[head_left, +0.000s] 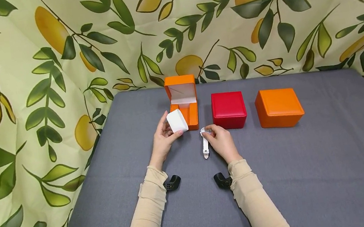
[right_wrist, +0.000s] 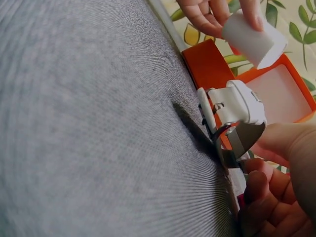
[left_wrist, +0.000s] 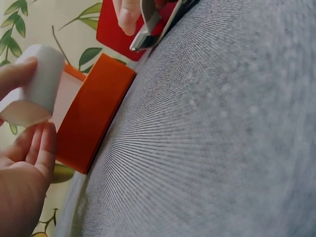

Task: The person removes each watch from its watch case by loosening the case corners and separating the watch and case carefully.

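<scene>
My left hand (head_left: 161, 143) grips a white watch cushion (head_left: 177, 120) between thumb and fingers, raised in front of an open orange watch box (head_left: 179, 79). The lid of that box stands up at the back, with a pale lining inside. With thumb and fingers, my right hand (head_left: 222, 141) pinches a wristwatch (head_left: 205, 146) with a white strap, just right of the cushion. The strap curves in a loop with its buckle (right_wrist: 219, 106) showing in the right wrist view. Most of the watch's dial is hidden by the fingers.
A closed red box (head_left: 228, 108) stands right of the open one, and a closed orange box (head_left: 280, 107) farther right. All rest on a grey cloth-covered table (head_left: 337, 155). Behind hangs a leaf-patterned curtain (head_left: 211, 19). Black wrist cameras (head_left: 172, 183) jut inward from both sleeves.
</scene>
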Demonstrator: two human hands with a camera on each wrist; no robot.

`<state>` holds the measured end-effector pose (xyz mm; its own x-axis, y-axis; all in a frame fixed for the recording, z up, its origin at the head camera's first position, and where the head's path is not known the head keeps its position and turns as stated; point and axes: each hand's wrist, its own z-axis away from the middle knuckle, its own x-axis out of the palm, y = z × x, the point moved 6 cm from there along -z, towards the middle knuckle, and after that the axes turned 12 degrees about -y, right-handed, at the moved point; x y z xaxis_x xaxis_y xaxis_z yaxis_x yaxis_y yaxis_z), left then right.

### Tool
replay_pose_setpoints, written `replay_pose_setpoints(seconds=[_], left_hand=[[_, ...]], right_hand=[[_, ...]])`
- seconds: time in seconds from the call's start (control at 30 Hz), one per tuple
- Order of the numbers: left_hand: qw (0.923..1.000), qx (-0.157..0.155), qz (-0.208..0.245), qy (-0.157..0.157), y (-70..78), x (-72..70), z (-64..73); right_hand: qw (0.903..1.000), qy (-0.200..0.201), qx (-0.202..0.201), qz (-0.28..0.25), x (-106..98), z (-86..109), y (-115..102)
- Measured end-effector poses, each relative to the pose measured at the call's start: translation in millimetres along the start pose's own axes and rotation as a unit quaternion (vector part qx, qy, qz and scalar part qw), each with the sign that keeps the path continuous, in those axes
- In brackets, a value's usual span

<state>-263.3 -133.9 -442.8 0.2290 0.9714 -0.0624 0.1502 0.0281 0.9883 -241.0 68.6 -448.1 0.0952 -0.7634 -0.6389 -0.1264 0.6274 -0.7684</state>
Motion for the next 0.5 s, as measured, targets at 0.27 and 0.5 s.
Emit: replay_pose_setpoints(seconds=[0.27,0.5], left_hand=[[0.9972,-0.015,-0.07,0.022,9.3,-2.4,-1.6],[0.9871,-0.03,-0.157,0.005,21.7,-2.3,-25.1]], right_hand=[[0.9994,0.022,-0.027,-0.002,-0.6,3.9,-1.4],[0.9984,0.041,-0.038,-0.013,-4.3,5.0,-2.3]])
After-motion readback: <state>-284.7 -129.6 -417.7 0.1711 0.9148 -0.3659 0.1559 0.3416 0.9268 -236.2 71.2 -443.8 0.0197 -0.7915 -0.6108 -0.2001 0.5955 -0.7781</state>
